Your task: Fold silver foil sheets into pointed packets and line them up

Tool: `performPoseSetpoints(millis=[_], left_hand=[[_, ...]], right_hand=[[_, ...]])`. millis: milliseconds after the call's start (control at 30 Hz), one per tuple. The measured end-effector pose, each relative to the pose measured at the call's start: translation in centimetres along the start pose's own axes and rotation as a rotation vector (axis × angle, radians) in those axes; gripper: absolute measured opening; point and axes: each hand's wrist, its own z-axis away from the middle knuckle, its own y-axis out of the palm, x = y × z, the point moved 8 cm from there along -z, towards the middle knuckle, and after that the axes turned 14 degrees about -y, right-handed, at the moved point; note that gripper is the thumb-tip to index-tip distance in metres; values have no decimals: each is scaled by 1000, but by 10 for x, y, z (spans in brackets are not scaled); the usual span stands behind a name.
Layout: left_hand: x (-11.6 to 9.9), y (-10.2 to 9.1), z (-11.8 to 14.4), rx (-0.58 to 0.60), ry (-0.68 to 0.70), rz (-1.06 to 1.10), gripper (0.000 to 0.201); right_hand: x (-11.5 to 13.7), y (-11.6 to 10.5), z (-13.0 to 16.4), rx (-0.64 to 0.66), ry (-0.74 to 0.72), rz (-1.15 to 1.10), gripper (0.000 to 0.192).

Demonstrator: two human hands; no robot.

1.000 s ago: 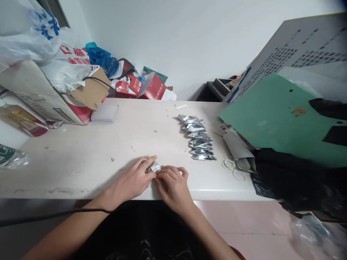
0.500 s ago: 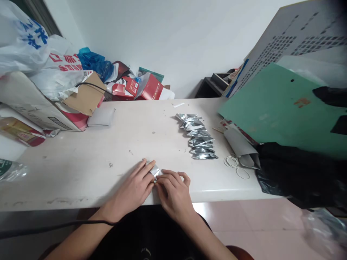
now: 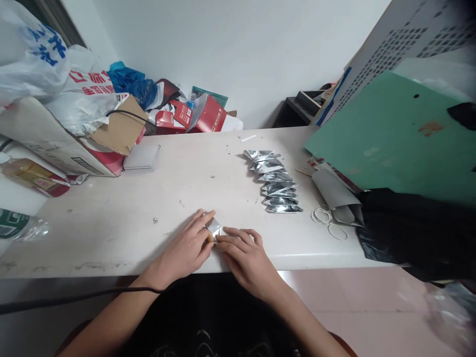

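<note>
Both hands rest on the near edge of the white table. My left hand and my right hand pinch one small silver foil packet between their fingertips, pressing it flat against the tabletop. Most of the packet is hidden under the fingers. Further back and to the right lies a row of several folded silver foil packets, overlapping one another in a line.
Two rubber bands and a grey folded sheet lie right of the row. A green board and black plastic bag fill the right side. A cardboard box, plastic bags, red cartons and a bottle crowd the left and back.
The hands stay on the same foil packet with only slight finger shifts. The camera has tilted a little, so the scene sits slightly differently in the picture.
</note>
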Motion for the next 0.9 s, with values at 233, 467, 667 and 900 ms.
performPoseSetpoints(millis=[233, 467, 667, 900], left_hand=[[-4, 0, -1, -27, 10, -2, 14], [0, 6, -1, -36, -110, 112, 11], [1, 9, 1, 19, -97, 129, 10], [2, 6, -2, -31, -112, 170, 12]], right_hand=[[5, -1, 6, 108, -118, 51, 54], [3, 4, 10, 132, -120, 81, 60], [2, 4, 13, 127, -105, 67, 64], [3, 3, 11, 124, -106, 68, 66]])
